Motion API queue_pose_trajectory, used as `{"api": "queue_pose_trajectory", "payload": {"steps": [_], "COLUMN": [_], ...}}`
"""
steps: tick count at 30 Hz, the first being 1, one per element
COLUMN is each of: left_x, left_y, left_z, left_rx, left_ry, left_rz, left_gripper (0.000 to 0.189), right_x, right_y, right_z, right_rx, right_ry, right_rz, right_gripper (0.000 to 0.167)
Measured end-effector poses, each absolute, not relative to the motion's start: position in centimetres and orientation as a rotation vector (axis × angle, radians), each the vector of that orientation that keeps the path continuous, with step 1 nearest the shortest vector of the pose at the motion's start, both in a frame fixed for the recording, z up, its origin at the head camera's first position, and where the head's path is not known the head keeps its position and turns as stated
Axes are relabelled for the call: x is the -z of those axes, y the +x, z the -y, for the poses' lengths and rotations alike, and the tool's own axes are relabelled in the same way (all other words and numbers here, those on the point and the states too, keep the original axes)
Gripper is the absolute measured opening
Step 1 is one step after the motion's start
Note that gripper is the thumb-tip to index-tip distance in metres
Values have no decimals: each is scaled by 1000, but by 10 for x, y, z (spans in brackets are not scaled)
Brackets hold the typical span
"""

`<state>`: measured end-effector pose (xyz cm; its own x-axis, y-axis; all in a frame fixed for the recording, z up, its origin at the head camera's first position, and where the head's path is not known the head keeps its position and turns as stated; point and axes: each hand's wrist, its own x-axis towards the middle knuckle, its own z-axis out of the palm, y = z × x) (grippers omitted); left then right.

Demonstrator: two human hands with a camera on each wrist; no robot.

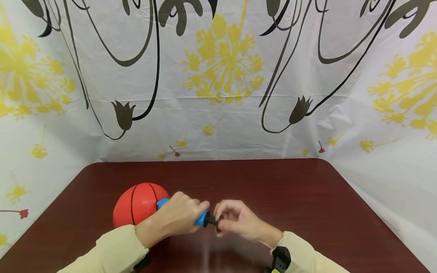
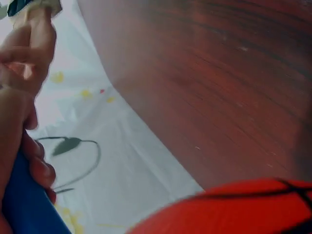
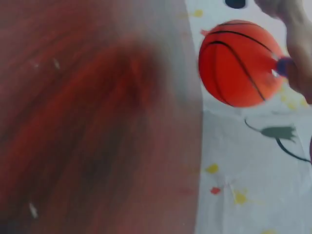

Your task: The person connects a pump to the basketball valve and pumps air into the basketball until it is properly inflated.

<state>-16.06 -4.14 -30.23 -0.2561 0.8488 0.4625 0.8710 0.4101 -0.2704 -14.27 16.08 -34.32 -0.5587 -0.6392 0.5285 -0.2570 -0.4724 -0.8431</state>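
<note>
A red basketball with black lines (image 1: pixel 138 204) sits at the left of the table. My left hand (image 1: pixel 179 214) grips the blue barrel of a small hand pump (image 1: pixel 201 219), its far end right at the ball. At the other end, my right hand (image 1: pixel 240 222) pinches the pump's black handle between thumb and fingers. In the left wrist view the blue barrel (image 2: pixel 31 204) runs under curled fingers (image 2: pixel 43 170), with the ball (image 2: pixel 234 209) at lower right. The right wrist view shows the ball (image 3: pixel 236 73) beside the left hand (image 3: pixel 300 53).
The dark red-brown table (image 1: pixel 290 197) has rounded back corners. A white cloth (image 1: pixel 218 129) printed with yellow and grey flowers hangs behind it and down both sides. A black wrist device (image 1: pixel 281 258) is strapped at the right sleeve.
</note>
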Motion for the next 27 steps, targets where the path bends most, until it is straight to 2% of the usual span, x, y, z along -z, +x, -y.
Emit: {"api": "queue_pose_trajectory", "payload": {"steps": [5, 8, 12, 20, 25, 27], "left_x": [302, 300, 297, 295, 300, 303], "left_y": [-164, -164, -166, -156, -154, -156], "left_z": [47, 56, 66, 48, 41, 45], "left_rx": [40, 22, 23, 87, 89, 87], "left_ry": [-1476, -1449, -1405, -1425, -1436, -1444], "left_rz": [2149, 2180, 2206, 2193, 2183, 2189], "left_gripper": [31, 33, 35, 28, 30, 30], "right_x": [338, 333, 332, 343, 342, 340], "right_y": [-142, -139, -138, -145, -140, -137], "right_z": [-178, -196, -209, -172, -160, -166], "right_rx": [2058, 2037, 2054, 2129, 2133, 2110], "right_ry": [-1225, -1226, -1242, -1353, -1283, -1251], "right_rz": [-1401, -1244, -1099, -1152, -1417, -1462], "right_gripper": [8, 16, 18, 12, 20, 14]}}
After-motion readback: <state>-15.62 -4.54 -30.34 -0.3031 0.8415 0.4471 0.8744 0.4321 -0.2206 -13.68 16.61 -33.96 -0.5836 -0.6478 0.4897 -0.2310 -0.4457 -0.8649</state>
